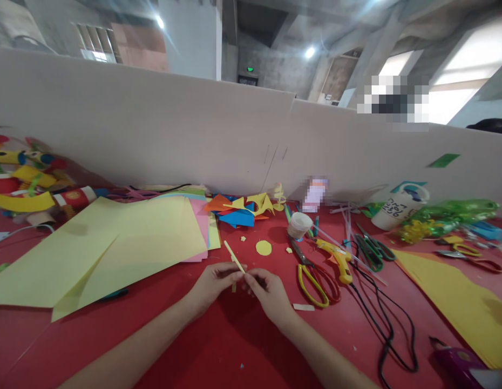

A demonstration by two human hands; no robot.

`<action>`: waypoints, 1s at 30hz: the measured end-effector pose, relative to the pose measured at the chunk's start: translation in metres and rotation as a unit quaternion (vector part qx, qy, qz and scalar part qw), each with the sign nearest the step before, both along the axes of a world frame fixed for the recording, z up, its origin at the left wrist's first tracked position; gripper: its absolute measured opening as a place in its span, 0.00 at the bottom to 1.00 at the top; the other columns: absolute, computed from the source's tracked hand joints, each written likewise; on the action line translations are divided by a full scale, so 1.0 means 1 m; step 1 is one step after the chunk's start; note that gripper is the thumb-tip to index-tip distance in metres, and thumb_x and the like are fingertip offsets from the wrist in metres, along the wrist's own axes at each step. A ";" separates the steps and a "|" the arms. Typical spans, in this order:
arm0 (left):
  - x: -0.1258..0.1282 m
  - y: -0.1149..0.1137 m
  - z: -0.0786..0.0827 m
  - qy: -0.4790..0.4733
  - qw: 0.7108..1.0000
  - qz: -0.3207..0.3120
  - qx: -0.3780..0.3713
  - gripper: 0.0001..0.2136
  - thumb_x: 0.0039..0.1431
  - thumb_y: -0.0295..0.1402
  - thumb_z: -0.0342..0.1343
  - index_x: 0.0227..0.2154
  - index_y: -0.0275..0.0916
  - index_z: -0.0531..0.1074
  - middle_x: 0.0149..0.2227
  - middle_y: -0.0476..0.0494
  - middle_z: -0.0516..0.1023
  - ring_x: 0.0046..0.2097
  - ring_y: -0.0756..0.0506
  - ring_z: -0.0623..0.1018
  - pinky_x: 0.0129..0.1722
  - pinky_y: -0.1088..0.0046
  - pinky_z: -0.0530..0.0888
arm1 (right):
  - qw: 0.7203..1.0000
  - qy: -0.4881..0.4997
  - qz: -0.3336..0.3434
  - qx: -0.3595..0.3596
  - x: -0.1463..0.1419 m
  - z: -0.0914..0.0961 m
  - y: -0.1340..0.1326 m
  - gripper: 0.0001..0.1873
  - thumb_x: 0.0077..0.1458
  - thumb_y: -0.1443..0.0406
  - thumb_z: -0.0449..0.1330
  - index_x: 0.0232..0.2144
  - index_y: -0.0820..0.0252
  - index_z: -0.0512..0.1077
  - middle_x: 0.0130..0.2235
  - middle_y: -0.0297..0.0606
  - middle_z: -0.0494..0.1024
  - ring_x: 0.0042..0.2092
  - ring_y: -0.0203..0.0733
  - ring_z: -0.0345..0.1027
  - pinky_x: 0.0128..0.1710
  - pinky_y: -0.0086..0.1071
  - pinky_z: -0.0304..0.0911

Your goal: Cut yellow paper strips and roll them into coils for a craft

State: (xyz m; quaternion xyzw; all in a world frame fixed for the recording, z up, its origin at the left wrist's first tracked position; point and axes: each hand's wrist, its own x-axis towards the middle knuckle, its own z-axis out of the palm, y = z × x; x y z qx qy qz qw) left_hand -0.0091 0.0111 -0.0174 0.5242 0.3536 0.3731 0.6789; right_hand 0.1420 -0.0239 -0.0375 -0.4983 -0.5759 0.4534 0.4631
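Observation:
Both my hands meet over the middle of the red table, fingers pinched on a narrow pale yellow paper strip [232, 253]. My left hand [212, 283] grips it from the left, and a short paper end hangs below those fingers. At the strip's lower end, my right hand [268, 292] pinches it between thumb and finger. Just beyond the hands lie a yellow paper circle [263, 248] and two small yellow paper stars [243, 239]. Scissors with yellow and red handles [313, 286] rest to the right of my right hand, near a small white paper piece [303, 307].
Large pale yellow sheets [154, 232] cover the left side. A yellow glue gun [336, 258] with a black cord, a small white cup [300, 224], green-handled scissors [368, 251] and orange-yellow paper [457, 292] occupy the right. A white partition [174, 129] stands behind.

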 end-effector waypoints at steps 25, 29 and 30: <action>-0.008 0.013 -0.005 -0.111 0.986 0.103 -0.066 0.07 0.45 0.31 0.62 0.28 0.35 0.74 0.29 0.46 0.77 0.33 0.50 0.76 0.37 0.76 0.71 | 0.777 -0.608 -0.076 -0.145 0.140 0.020 0.022 0.11 0.46 0.60 0.59 0.25 0.65 0.71 0.28 0.48 0.77 0.31 0.47 0.72 0.27 0.30 0.58; -0.009 0.014 -0.006 -0.100 0.988 0.101 -0.058 0.08 0.47 0.31 0.61 0.32 0.36 0.74 0.29 0.45 0.76 0.31 0.50 0.74 0.36 0.76 0.70 | 0.786 -0.598 -0.080 -0.136 0.143 0.022 0.022 0.11 0.45 0.60 0.58 0.19 0.63 0.71 0.22 0.45 0.75 0.28 0.45 0.71 0.24 0.30 0.56; -0.009 0.014 -0.006 -0.097 0.989 0.101 -0.057 0.09 0.47 0.31 0.61 0.32 0.36 0.75 0.29 0.45 0.76 0.31 0.50 0.74 0.35 0.76 0.70 | 0.788 -0.596 -0.083 -0.133 0.144 0.021 0.021 0.12 0.46 0.60 0.58 0.19 0.62 0.71 0.21 0.43 0.74 0.27 0.45 0.71 0.24 0.30 0.56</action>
